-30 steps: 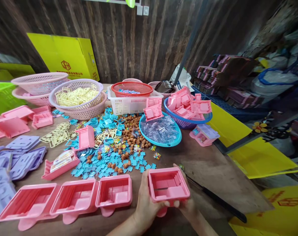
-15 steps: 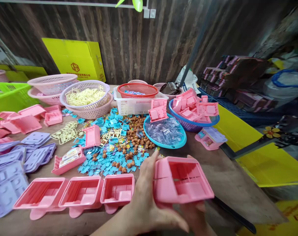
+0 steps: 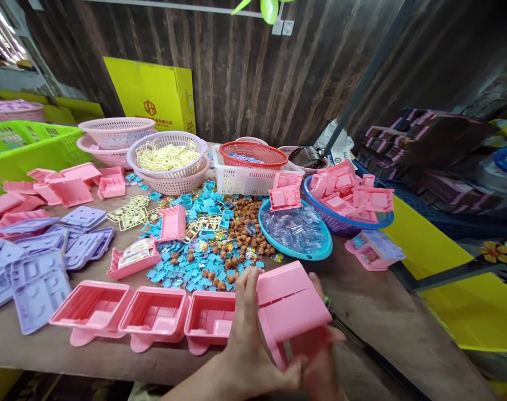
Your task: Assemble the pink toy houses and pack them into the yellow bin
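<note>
Both hands grip one pink plastic box point(image 3: 289, 306) at the near edge of the wooden surface point(image 3: 383, 312), at about 6 o'clock in the view. The left hand point(image 3: 247, 348) clasps the box's left side, fingers point(image 3: 248, 289) stretched up along its wall and thumb curled beneath; the right hand point(image 3: 320, 362) cups it from below, mostly hidden (only fingertips show past the right edge). The box is tipped so its closed outer faces point at the camera. Just beside it, toward 9 o'clock, three open pink boxes point(image 3: 155, 314) stand in a row, touching. At 12 o'clock lies a scatter of blue tiles point(image 3: 195, 267) and brown pieces point(image 3: 243, 225), with a blue dish point(image 3: 297, 234) of clear parts toward 1 o'clock.
</note>
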`<state>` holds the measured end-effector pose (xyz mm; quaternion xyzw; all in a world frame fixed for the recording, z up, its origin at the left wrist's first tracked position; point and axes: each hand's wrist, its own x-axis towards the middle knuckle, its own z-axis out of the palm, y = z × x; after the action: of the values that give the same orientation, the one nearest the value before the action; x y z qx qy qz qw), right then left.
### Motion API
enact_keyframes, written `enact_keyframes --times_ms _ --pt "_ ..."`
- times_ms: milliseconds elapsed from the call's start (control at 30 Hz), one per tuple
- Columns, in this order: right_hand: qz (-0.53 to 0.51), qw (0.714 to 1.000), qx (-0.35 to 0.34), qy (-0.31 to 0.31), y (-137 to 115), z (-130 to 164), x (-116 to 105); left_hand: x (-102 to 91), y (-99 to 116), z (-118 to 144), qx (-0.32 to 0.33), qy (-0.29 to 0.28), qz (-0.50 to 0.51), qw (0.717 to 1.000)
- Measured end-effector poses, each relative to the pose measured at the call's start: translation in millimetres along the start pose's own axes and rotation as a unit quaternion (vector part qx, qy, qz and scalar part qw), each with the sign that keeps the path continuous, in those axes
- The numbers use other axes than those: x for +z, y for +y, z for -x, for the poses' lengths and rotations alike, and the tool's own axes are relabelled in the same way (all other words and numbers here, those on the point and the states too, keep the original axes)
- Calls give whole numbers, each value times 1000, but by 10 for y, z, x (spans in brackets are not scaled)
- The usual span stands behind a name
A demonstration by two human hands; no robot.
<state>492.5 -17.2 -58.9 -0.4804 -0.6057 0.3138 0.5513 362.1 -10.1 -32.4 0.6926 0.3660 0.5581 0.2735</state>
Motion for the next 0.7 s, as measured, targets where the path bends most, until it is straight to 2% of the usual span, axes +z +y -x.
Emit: enact_keyframes --times_ms 67,100,133,167,233,300,333,367,433,533,600,700 --pt "12 996 -54 75 -130 -126 -230 -123 -6 -74 31 -11 -53 998" --pt "52 991 -100 74 -225 -191 -355 -170 -4 -109 43 -22 -72 996" --pt "119 984 -129 16 -333 -255 -470 -200 1 -140 54 -39 -84 994" --pt "200 966 -151 -67 -446 -316 -563 -212 8 -164 66 -55 -91 992" --pt "320 904 -206 -193 -650 -427 -657 -198 27 -193 96 -85 -93 987" --pt "366 855 -246 -274 -769 -518 -630 -164 49 -205 117 -114 -84 983" --pt "366 844 -251 -301 -790 -556 -587 -153 58 -206 121 -128 -79 981" --pt "356 844 -248 -316 -786 -586 -537 -149 64 -207 117 -144 -73 980" --pt "328 863 -230 -308 -734 -623 -442 -167 66 -206 98 -168 -71 978" --pt "294 903 -205 -239 -638 -624 -365 -219 44 -201 66 -186 -96 976" --pt "281 917 -198 -204 -601 -600 -350 -245 25 -200 64 -191 -108 974" --pt "258 929 -184 -192 -563 -539 -328 -265 12 -209 79 -183 -105 974"
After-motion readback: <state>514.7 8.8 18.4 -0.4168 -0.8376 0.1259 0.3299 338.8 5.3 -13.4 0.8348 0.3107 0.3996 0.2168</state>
